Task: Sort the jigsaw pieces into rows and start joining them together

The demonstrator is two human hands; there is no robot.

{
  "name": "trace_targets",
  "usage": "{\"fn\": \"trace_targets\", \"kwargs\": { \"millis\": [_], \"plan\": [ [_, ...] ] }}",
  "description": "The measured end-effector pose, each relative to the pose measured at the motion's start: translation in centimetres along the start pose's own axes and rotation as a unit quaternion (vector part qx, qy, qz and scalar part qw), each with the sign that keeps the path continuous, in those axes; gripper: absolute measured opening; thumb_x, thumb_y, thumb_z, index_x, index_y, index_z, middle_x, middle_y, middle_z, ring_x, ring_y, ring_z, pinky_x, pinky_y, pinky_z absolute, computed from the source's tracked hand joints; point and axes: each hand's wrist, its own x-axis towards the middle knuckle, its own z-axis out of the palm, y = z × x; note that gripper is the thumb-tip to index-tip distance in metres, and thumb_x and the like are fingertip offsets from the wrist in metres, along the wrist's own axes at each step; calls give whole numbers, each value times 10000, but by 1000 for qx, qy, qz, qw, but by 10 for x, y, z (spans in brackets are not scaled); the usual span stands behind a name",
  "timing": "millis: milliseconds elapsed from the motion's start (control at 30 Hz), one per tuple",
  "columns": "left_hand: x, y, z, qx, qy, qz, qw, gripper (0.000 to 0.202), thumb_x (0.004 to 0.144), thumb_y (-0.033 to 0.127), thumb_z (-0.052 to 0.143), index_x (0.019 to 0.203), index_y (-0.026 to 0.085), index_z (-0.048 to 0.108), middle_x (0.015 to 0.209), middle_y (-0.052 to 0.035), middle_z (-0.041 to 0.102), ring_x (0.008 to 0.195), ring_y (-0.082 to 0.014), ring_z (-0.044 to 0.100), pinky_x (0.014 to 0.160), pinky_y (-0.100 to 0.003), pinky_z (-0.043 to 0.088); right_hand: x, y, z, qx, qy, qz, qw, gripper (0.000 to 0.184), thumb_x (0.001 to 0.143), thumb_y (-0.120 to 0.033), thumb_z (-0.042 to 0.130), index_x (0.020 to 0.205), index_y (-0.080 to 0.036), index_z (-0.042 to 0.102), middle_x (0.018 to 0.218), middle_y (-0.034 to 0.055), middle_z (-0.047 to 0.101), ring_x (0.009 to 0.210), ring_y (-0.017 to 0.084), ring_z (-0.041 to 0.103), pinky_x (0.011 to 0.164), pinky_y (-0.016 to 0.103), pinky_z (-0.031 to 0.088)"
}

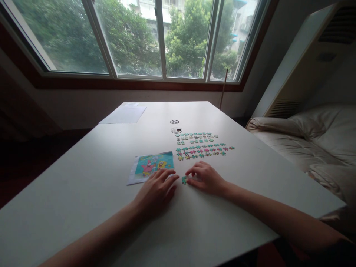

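A small cluster of green jigsaw puzzle pieces point(184, 180) lies on the white table, near its middle. My right hand point(206, 178) is at the cluster's right side, with thumb and index finger bent in a loose pinch on its edge. My left hand point(160, 187) rests just left of the cluster, fingers apart and holding nothing. Its fingers partly cover the lower edge of a printed cartoon picture point(144, 163), which shows a pink starfish and a yellow sponge figure. Beyond my right hand, several loose puzzle pieces point(198, 150) lie in rows, mostly green, some pink and yellow.
Two round, flat items point(176, 130) lie behind the picture. White paper sheets point(122, 114) are at the table's far left corner. A cream leather sofa point(306, 137) stands on the right, and a thin stick point(224, 89) leans by the window.
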Motion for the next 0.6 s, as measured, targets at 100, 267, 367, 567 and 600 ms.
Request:
{"fn": "trace_targets", "kwargs": {
  "millis": [100, 267, 367, 567, 600],
  "plan": [
    [-4, -6, -3, 84, 10, -78, 993, 313, 857, 280, 418, 1112, 148, 541, 1162, -125, 532, 1067, -280, 458, 894, -447, 377, -2, 5, -3, 0, 1, -1, 1000, 163, 762, -285, 581, 886, -196, 636, 757, 30, 606, 743, 147, 510, 732, 285, 393],
    [-9, -20, -9, 181, -57, -235, 953, 531, 852, 401, 394, 1240, 41, 438, 1273, -210, 436, 1151, -334, 392, 903, -469, 350, -4, 14, -8, 0, 6, 7, 1000, 139, 785, -245, 542, 875, -197, 636, 742, 29, 596, 738, 142, 512, 731, 285, 398],
    [-9, -24, -11, 183, -112, -273, 938, 577, 864, 438, 338, 1264, 28, 406, 1266, -214, 441, 1163, -321, 383, 885, -446, 363, -4, 14, -9, 4, 4, 9, 1000, 134, 786, -235, 534, 867, -197, 635, 737, 26, 594, 733, 139, 512, 732, 284, 400],
    [-9, -24, -11, 185, -132, -279, 933, 592, 868, 472, 298, 1277, 55, 394, 1270, -204, 434, 1170, -304, 373, 881, -410, 361, -2, 11, -10, 4, -1, 4, 1000, 130, 781, -209, 532, 856, -191, 636, 736, 31, 593, 726, 139, 510, 730, 286, 404],
    [-10, -24, -11, 186, -133, -279, 933, 597, 866, 480, 298, 1278, 58, 394, 1269, -206, 433, 1168, -306, 374, 882, -409, 359, -2, 11, -10, 4, -2, 3, 1000, 129, 780, -207, 533, 855, -192, 637, 738, 31, 593, 729, 140, 511, 731, 286, 404]
  ]
}}
